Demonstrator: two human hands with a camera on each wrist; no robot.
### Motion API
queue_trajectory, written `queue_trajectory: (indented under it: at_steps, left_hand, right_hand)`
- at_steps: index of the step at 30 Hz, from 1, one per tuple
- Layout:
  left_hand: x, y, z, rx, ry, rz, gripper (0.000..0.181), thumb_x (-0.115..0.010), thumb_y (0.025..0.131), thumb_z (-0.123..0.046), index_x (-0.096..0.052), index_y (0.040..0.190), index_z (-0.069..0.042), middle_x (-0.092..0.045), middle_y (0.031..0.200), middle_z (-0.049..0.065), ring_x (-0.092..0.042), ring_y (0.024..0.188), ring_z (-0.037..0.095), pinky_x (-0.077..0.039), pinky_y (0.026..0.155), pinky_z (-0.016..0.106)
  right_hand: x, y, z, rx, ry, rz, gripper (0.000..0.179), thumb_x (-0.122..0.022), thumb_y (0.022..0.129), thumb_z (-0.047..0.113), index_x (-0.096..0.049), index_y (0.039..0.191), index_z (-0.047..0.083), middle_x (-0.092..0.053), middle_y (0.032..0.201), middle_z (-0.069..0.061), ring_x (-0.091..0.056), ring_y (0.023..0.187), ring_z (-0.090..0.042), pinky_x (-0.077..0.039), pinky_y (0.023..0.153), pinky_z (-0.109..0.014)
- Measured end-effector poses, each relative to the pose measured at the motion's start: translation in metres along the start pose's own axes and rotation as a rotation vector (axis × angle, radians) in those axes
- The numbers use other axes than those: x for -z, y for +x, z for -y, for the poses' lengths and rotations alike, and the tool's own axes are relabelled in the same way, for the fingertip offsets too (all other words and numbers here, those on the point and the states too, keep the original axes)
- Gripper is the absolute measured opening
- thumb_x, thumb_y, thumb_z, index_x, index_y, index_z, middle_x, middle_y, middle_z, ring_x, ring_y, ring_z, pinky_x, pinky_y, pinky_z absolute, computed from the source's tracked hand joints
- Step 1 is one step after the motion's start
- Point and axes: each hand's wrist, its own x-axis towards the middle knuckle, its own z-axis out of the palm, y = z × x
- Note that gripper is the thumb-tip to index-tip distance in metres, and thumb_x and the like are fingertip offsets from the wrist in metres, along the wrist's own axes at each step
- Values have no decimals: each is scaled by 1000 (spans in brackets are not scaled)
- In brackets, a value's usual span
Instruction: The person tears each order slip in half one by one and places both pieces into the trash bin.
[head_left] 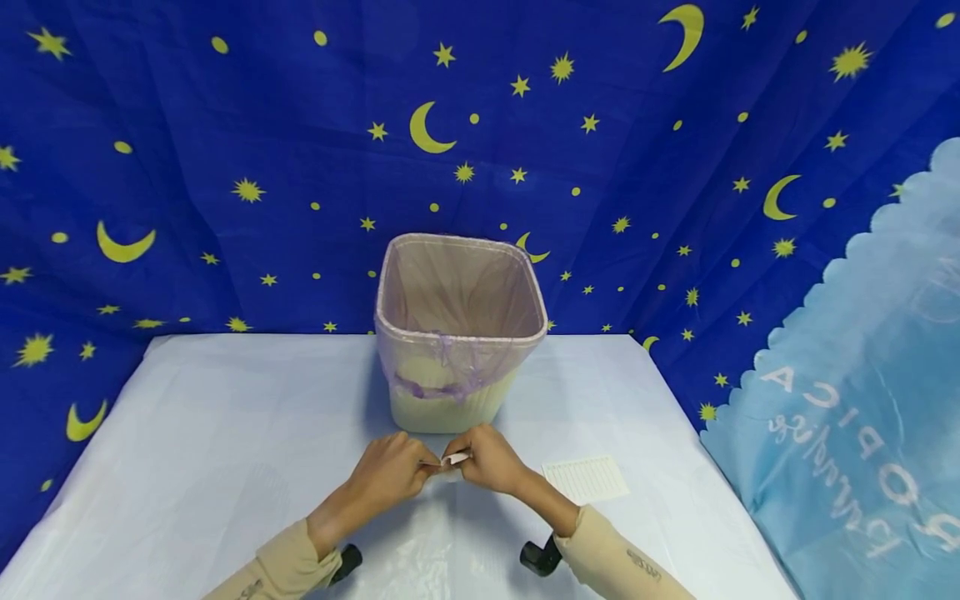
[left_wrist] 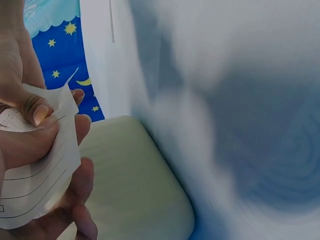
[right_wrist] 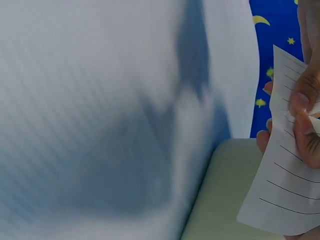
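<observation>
Both hands are engaged on one item, a white paper sheet printed with thin dark ruled lines (right_wrist: 280, 185). The left hand (head_left: 390, 472) grips the sheet, its thumb pressed on the ruled face and its fingers behind. The right hand (head_left: 489, 458) pinches the same sheet in like fashion; the thumbs sit close together on the paper, which is bent and creased there. Whether the sheet is torn cannot be told. It is held above the worktop, clothed in white (head_left: 247, 400), just in front of a pale green, rounded-square waste bin (head_left: 442, 412).

The bin stands upright near the back. A translucent purple plastic liner (head_left: 450, 387) covers its inside and folds over the rim, gathered at the front. A cream rectangular paper sheet with printed rows (head_left: 587, 477) lies flat to the right of the right hand. Beige sleeves (head_left: 615, 550) cover the forearms, with black rounded fittings (head_left: 540, 558) beside them. Behind hangs a dark blue cloth with yellow moons and stars (head_left: 285, 150); at right, a light blue scalloped cloth with white lettering (head_left: 847, 400).
</observation>
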Motion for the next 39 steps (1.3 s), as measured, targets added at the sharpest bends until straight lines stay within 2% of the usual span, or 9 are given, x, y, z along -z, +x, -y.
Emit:
queue_trajectory:
  at_steps: [5,8,17,21,24,29,32,36,39]
  left_hand:
    - [2,-1,0,-9,-2,-12,9,-75,83,-19,-81,87,-23,-65,58,-9,-25,43,-2,-23,40,17]
    - [2,-1,1,-18,16,-29,10,-75,82,-18,-81,87,-24,-58,54,-11,-25,44,-2,-24,41,17]
    - [5,-3,4,-51,34,-70,10,-77,79,-15,-81,84,-22,-71,68,-6,-40,49,-2,-36,46,19]
    - [9,-2,5,-44,22,-63,10,-77,79,-13,-81,83,-21,-72,69,-7,-50,52,-1,-40,48,21]
    - [11,-2,7,-40,18,-59,10,-76,79,-12,-80,81,-21,-69,66,-9,-50,53,-1,-40,49,21]
    - [11,-2,8,-22,20,-48,9,-76,81,-14,-80,80,-22,-68,64,-11,-49,52,-2,-40,49,21]
    - [10,-3,8,22,-7,-19,3,-77,81,-18,-80,83,-19,-72,70,-7,-56,55,2,-42,50,21]
    - [10,-3,7,99,-57,35,15,-80,80,-23,-79,92,-14,-75,80,-1,-61,58,8,-45,51,22]
    - [9,-3,6,130,-59,44,18,-80,79,-23,-79,94,-14,-75,78,-2,-57,54,5,-43,49,21]
  right_hand:
    - [-5,2,-6,-27,154,-22,25,-61,74,-21,-77,79,-2,-74,75,-13,-67,69,-6,-49,67,-13]
    - [-8,2,-7,-50,222,-41,17,-66,77,-18,-76,78,-5,-73,76,-17,-71,73,-15,-52,70,-17]
    - [-12,2,-6,-198,396,-44,5,-70,79,-11,-74,78,-9,-72,77,-22,-60,66,3,-49,63,-15]
    - [-13,2,-8,-281,511,-23,8,-70,83,-5,-73,83,-13,-70,82,-28,-60,67,0,-50,67,-17]
    - [-11,2,-8,-331,526,-7,14,-74,83,3,-73,85,-11,-70,78,-23,-56,62,-3,-47,61,-18]
    - [-7,2,-5,-321,372,12,14,-82,76,8,-74,79,-4,-69,68,-10,-51,55,-3,-41,51,-18]
    - [-5,2,0,-234,236,2,10,-83,76,7,-77,77,0,-73,70,-8,-57,59,1,-46,55,-16]
    - [-2,2,9,-161,22,-25,2,-81,78,9,-80,79,8,-75,76,0,-63,66,2,-49,59,-15]
    - [0,1,15,-130,-153,-34,6,-80,78,9,-80,81,14,-75,78,5,-66,70,-2,-50,62,-16]
